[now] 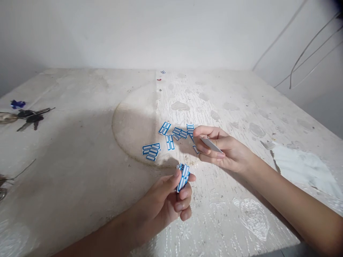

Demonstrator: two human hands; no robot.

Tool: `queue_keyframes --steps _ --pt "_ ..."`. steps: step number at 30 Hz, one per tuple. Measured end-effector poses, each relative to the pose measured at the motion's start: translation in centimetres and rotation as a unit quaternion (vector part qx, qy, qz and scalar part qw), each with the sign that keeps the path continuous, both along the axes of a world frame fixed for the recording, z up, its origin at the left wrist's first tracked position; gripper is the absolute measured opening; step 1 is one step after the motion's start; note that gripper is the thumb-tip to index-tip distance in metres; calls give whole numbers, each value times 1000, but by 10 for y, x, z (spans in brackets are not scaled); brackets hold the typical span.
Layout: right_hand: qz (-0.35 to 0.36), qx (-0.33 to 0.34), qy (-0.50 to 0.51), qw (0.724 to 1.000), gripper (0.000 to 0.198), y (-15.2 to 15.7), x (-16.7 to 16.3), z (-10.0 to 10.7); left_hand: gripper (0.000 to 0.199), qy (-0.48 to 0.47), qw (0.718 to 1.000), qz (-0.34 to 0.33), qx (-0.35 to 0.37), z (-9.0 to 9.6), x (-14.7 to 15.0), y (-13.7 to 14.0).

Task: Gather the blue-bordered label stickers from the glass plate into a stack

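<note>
Between the thumb and fingers of my left hand (171, 200) is a small stack of blue-and-white cards (183, 176), printed with blue-edged bars. My right hand (222, 148) pinches one pale card (211, 144), seen tilted with its plain side toward me. Several more blue-and-white cards lie loose on the table behind my hands: an overlapping group (151, 151) at the left, a single card (169, 142) in the middle, one card (164, 128) farther back, and a cluster (180, 133) beside it. Other cards (190, 128) are partly hidden by my right hand.
Keys (30, 116) and a crumpled blue wrapper (18, 104) lie on the table (80, 200) at the left. A pale torn patch (302, 166) is at the right. Tiny scraps (159, 79) lie near the wall (150, 35). Wires (305, 53) hang at the upper right.
</note>
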State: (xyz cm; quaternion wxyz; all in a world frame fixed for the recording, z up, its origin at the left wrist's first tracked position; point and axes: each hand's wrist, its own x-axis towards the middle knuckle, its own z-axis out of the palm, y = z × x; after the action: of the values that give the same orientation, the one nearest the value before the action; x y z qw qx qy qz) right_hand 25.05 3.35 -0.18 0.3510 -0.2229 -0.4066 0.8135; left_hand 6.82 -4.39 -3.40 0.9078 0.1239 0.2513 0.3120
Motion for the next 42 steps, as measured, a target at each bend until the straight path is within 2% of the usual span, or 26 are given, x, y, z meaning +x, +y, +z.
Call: queue_keyframes --steps 7,12,15,18,20,28,34,42 --pt "30 3 31 999 12 -1 -1 -3 35 -2 1000 -1 2 0 -1 -1" --pt "31 12 17 999 10 -2 -1 0 33 -13 1000 -2 3 -3 -2 -1" --pt "1 85 -88 993 9 -4 0 5 33 -20 1000 4 -2 -1 -2 0" --pt "-32 204 -225 952 10 -9 0 12 32 -33 999 10 -3 -1 -2 1" --pt "-15 242 -250 937 12 -13 -1 17 32 -44 999 7 0 -2 -2 1" --pt "57 224 -243 942 6 -23 -5 22 35 -59 998 -7 16 -1 0 -2" --pt "61 227 -235 943 4 -23 -6 21 38 -45 998 -9 39 -4 1 -3" --pt "63 251 -276 926 6 -23 -6 20 38 -33 998 -14 42 0 1 -3"
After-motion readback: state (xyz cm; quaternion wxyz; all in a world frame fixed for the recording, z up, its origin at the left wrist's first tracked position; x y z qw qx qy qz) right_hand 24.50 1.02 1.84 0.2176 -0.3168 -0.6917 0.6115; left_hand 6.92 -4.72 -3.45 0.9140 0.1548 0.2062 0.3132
